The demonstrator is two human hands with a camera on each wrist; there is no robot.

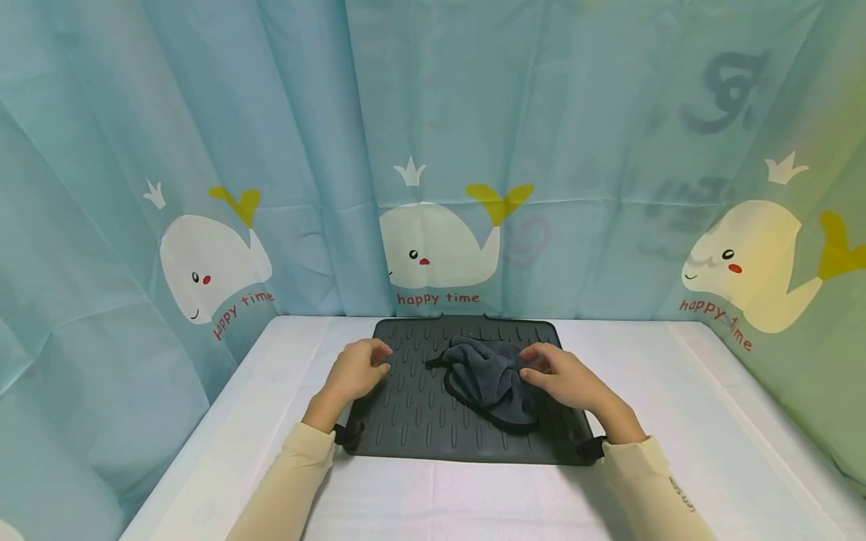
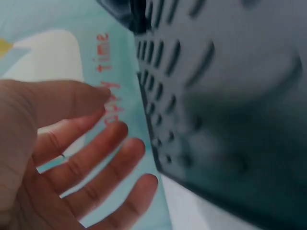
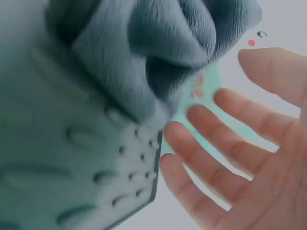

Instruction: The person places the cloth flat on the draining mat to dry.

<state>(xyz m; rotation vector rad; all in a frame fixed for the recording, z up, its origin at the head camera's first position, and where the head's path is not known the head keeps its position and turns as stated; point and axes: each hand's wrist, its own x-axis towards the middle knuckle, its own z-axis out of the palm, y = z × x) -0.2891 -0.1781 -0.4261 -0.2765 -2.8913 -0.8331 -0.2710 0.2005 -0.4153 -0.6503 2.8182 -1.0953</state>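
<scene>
A crumpled dark grey cloth (image 1: 490, 379) with black edging lies on a black mat (image 1: 413, 421) covered in raised ribs. A short black end of its trim sticks out to the left. Beside the mat's left edge, my left hand (image 1: 355, 370) hovers with relaxed, slightly bent fingers and holds nothing. My right hand (image 1: 564, 377) is at the right side of the cloth, fingers spread and loosely bent. In the right wrist view a gap shows between those fingertips (image 3: 175, 129) and the folded cloth (image 3: 168, 38); nothing is gripped.
The mat lies on a white-covered table (image 1: 433, 496), close to its back edge. Behind and on both sides hangs a light blue curtain (image 1: 304, 150) printed with whales. Black straps (image 1: 348, 436) sit around both wrists.
</scene>
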